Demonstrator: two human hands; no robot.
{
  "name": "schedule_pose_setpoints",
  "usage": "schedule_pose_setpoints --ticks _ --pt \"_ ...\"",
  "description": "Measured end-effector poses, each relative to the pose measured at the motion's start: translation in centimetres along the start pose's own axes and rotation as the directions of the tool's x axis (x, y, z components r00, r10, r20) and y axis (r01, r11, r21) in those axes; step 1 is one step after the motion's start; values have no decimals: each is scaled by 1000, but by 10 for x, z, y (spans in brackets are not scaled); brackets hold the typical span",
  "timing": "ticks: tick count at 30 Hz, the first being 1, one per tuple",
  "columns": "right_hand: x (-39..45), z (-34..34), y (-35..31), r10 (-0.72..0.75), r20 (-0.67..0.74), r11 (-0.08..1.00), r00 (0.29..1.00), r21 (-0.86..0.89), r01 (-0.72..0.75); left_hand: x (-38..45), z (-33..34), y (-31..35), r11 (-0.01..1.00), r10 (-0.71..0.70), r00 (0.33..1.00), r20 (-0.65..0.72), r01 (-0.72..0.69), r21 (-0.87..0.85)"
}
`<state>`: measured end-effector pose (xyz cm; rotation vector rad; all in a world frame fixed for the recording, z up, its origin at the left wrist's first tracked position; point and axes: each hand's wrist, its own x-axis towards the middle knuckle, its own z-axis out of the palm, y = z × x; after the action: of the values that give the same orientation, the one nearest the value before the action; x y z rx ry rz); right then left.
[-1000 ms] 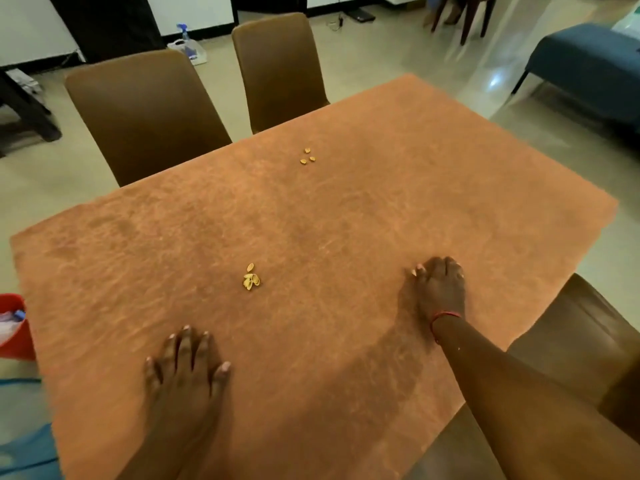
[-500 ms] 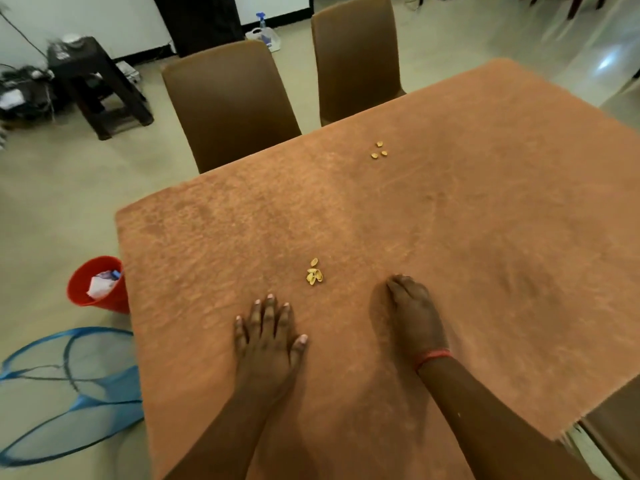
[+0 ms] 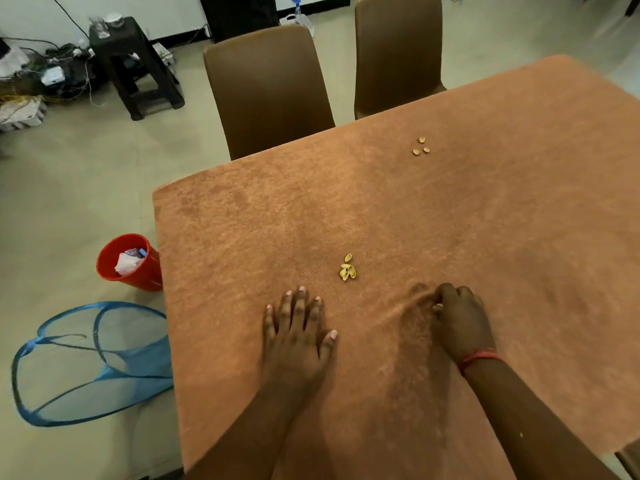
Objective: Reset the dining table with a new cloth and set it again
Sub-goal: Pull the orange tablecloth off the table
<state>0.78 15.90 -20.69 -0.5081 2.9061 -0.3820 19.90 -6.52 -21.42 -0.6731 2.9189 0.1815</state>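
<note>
Currently the cloth [image 3: 450, 220] covers the whole table top: orange-brown, napped and suede-like, mottled with darker brushed streaks, rounded at the visible corner. Left hand [image 3: 298, 334] lies flat on the cloth near its near edge, fingers straight and spread, holding nothing. Right hand [image 3: 460, 320] sits just right of it, fingers curled and pinching the cloth, which bunches into a small ridge running off its fingertips; thin red band [image 3: 479, 356] on that wrist.

Small pile of pale yellow shells [image 3: 347, 269], curved and split, sits on the cloth just beyond the hands, between them. Second, looser cluster of shells [image 3: 420, 147] sits well past it toward the cloth's far side.

Two brown chairs [image 3: 270, 88] with smooth, tapered backs stand against the cloth's far edge. Red round plastic bin [image 3: 130, 263] with crumpled white paper inside stands on the floor, just beside the cloth's left edge. Blue mesh hamper [image 3: 90, 362], collapsed flat with looped rims, lies on the floor near the bin. Dark plastic stool [image 3: 135, 64] well apart, beyond the cloth's far-left corner
</note>
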Motion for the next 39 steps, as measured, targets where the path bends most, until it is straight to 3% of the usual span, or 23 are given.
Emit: schedule_pose_setpoints --ticks 4,6,9,11,12,15,18,21,25,28,32,39 --pt "-4 -4 -12 -8 28 999 1000 42 7 -1 0 0 1000 2 1000 -3 -2 -13" --pt "-8 -7 -24 32 -2 977 999 209 -31 0 0 0 1000 1 1000 -4 -1 -20" --pt "-2 -7 -55 194 34 776 980 606 -175 1 -1 1 1000 -6 1000 -6 6 -25" --pt "11 0 -78 228 85 631 970 746 -214 1 -2 2 1000 -5 1000 3 5 -21" --pt "18 4 -88 204 82 625 976 756 -194 1 -1 2 1000 -4 1000 5 4 -20" --pt "48 15 -115 30 -9 780 1000 625 -18 0 -2 1 1000 -4 1000 6 4 -20" --pt "74 24 -131 -161 -8 888 987 436 148 -1 -2 0 1000 -6 1000 4 6 -28" --pt "75 32 -140 -338 -5 905 941 271 327 -2 -3 0 999 -6 1000 1 7 -33" --pt "42 50 -139 -534 -43 844 844 23 535 -6 0 0 999 -5 1000 -3 5 -32" --pt "33 59 -131 -577 -119 815 808 -12 579 -6 0 -1 999 -12 1000 -22 11 -49" --pt "36 53 -129 -652 -109 756 751 -12 654 -2 4 0 998 -7 1000 -19 6 -58" --pt "52 36 -136 -588 55 808 807 -17 589 2 7 -1 999 9 1000 -30 -11 -48"
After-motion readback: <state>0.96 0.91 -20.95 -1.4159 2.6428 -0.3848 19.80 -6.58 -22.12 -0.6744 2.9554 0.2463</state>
